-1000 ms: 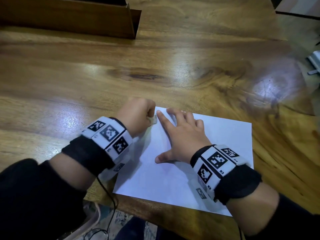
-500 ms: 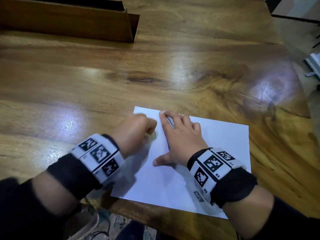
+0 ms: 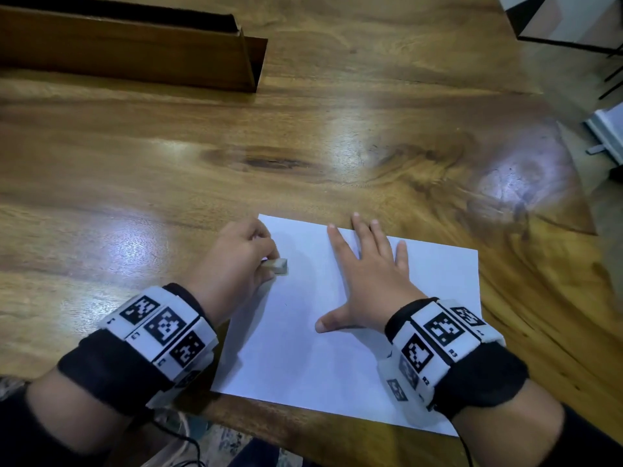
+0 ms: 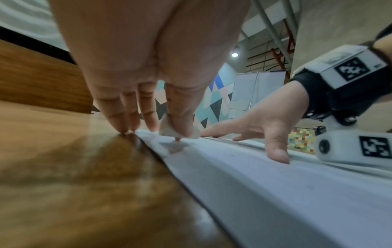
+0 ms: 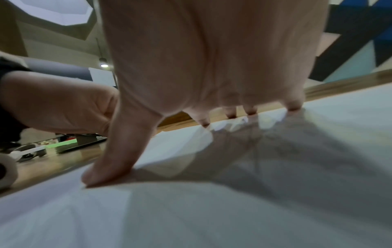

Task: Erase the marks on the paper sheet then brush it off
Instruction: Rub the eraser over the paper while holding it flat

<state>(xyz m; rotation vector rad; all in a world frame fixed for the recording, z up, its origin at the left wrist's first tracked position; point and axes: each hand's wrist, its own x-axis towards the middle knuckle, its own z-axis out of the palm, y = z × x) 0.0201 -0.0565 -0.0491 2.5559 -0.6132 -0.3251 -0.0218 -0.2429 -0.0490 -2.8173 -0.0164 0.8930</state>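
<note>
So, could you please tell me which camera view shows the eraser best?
The head view: the eraser shows whole, pinched by the left hand over the paper sheet. The left wrist view shows it close but half-covered by fingers. The right wrist view hides it.

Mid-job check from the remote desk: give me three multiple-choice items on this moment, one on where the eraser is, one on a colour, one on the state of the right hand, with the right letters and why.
1. Where is the eraser?
A. pinched in the left hand
B. under the right palm
C. lying loose on the wooden table

2. What colour is the paper sheet?
A. yellow
B. white
C. pink

3. How is the right hand?
A. curled into a fist
B. lifted clear of the sheet
C. flat, fingers spread, pressing the sheet

Key: 1 A, the left wrist view shows thumb and finger gripping it; 2 B, the head view shows a plain white sheet; 3 C, fingertips and thumb rest on the paper in every view.
</note>
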